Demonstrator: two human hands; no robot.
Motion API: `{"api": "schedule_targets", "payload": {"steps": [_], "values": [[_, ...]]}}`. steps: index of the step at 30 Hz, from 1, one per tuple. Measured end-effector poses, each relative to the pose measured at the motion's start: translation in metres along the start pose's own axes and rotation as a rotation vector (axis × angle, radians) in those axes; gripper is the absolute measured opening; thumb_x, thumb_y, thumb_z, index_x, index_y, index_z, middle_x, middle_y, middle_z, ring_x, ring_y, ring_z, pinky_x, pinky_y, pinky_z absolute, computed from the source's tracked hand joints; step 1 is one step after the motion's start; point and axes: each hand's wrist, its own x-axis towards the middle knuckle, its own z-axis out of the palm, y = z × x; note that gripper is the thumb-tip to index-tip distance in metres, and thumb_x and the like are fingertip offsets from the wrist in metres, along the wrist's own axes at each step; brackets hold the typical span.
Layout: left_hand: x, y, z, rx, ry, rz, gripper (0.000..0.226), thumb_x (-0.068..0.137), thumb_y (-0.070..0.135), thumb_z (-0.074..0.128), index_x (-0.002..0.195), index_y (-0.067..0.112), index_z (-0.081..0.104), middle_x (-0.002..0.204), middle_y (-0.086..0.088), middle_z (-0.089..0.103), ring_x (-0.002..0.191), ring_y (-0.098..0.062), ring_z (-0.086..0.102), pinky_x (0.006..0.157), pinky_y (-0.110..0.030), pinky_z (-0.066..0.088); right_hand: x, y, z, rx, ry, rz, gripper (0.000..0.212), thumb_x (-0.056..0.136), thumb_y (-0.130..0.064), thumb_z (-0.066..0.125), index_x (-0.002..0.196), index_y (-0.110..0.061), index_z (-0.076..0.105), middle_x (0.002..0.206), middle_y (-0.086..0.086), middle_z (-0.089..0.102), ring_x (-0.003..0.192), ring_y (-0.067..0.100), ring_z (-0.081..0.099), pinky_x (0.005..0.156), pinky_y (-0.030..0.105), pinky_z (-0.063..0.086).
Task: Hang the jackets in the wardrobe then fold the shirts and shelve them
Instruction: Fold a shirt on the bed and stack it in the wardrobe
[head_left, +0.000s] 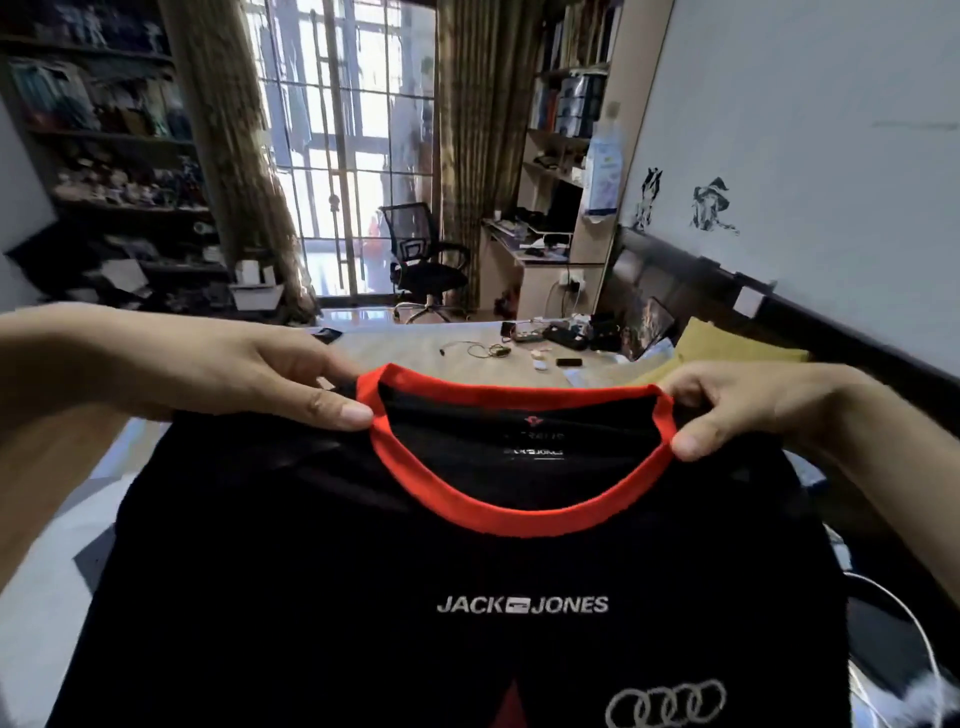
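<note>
Both hands, left hand (249, 374) and right hand (748, 410), are pinching the black T-shirt (467, 597) at its shoulders, collar far, hem hanging near over the bed (47, 597).

Shirt (467, 597) hem cut off below; neck label perhaps unreadable; shelf items blurred.

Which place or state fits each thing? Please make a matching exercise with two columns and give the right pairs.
Things:
1. left hand
2. collar
3. office chair
4. yellow pillow

Places or states:
A. stands before the window
B. red band on the black shirt
C. lies by the headboard
D. pinches the shirt beside the collar

Pairs: 1-D, 2-B, 3-A, 4-C
</note>
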Motion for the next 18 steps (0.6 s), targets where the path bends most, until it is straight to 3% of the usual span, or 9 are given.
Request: {"api": "schedule_targets", "payload": {"steps": [2,3,5,7,10,12,14,16,18], "values": [[0.044,-0.022,-0.002,-0.121,-0.074,-0.048,0.027,0.092,0.039,0.067,0.109,0.019,0.075,0.101,-0.002,0.075,0.089,-0.011,0.068,0.078,-0.028,0.053,0.053,0.039,-0.022,0.025,0.060,0.048,0.012,0.088,-0.001,0.071,0.085,-0.011,0.077,0.080,0.000,0.077,0.070,0.006,0.072,0.059,0.015,0.055],[0.071,-0.036,0.001,-0.154,-0.100,-0.076,0.028,0.093,0.035,0.065,0.111,0.016,0.073,0.103,-0.007,0.075,0.089,-0.015,0.068,0.078,-0.031,0.055,0.084,0.064,-0.030,-0.009,0.065,0.071,0.010,0.091,-0.009,0.070,0.096,-0.011,0.078,0.094,0.004,0.079,0.084,0.011,0.073,0.071,0.020,0.057],[0.133,-0.088,0.003,-0.176,-0.021,-0.151,0.023,0.093,0.033,0.066,0.106,0.016,0.074,0.103,-0.010,0.076,0.092,-0.017,0.069,0.080,-0.030,0.055,0.152,0.129,-0.060,-0.053,0.146,0.117,0.024,0.091,-0.029,0.074,0.109,-0.014,0.078,0.114,0.010,0.076,0.103,0.019,0.070,0.091,0.030,0.055],[0.195,-0.155,0.011,-0.145,0.061,-0.203,0.025,0.089,0.043,0.070,0.091,0.019,0.074,0.093,-0.006,0.077,0.094,-0.014,0.067,0.083,-0.026,0.049,0.213,0.192,-0.078,-0.016,0.213,0.201,0.028,0.091,-0.036,0.074,0.104,-0.012,0.079,0.103,0.004,0.078,0.094,0.015,0.070,0.080,0.023,0.054],[0.275,-0.258,0.042,-0.110,0.099,-0.313,0.045,0.076,0.071,0.071,0.080,0.026,0.070,0.078,0.005,0.074,0.098,-0.015,0.066,0.090,-0.039,0.044,0.300,0.282,-0.082,0.093,0.225,0.255,0.018,0.096,-0.028,0.069,0.096,-0.012,0.077,0.085,-0.004,0.078,0.076,0.008,0.070,0.066,0.018,0.053],[0.315,-0.320,0.070,-0.182,0.145,-0.386,0.032,0.084,0.058,0.071,0.080,0.026,0.072,0.076,0.011,0.071,0.092,-0.014,0.066,0.085,-0.034,0.047,0.359,0.342,-0.077,0.075,0.264,0.267,0.019,0.098,-0.022,0.068,0.097,-0.005,0.076,0.083,-0.003,0.076,0.073,0.007,0.068,0.070,0.022,0.052],[0.352,-0.377,0.099,-0.296,0.189,-0.410,0.029,0.085,0.046,0.076,0.075,0.019,0.072,0.072,0.008,0.067,0.073,-0.008,0.059,0.068,-0.026,0.045,0.413,0.400,-0.069,0.050,0.310,0.278,0.021,0.096,-0.020,0.069,0.090,-0.001,0.074,0.077,0.000,0.070,0.069,0.007,0.062,0.071,0.030,0.047],[0.384,-0.427,0.125,-0.343,0.237,-0.430,0.029,0.081,0.045,0.076,0.066,0.021,0.069,0.063,0.007,0.062,0.061,-0.004,0.055,0.060,-0.026,0.041,0.462,0.450,-0.059,0.034,0.334,0.288,0.021,0.094,-0.021,0.071,0.075,-0.013,0.074,0.067,-0.004,0.068,0.061,0.006,0.059,0.067,0.031,0.044],[0.409,-0.473,0.144,-0.352,0.307,-0.512,0.030,0.088,0.037,0.074,0.070,0.014,0.068,0.062,0.002,0.061,0.057,-0.007,0.052,0.054,-0.024,0.038,0.505,0.492,-0.048,0.040,0.367,0.313,0.021,0.093,-0.023,0.072,0.072,-0.020,0.073,0.064,-0.005,0.070,0.060,0.006,0.062,0.065,0.027,0.048]]}}
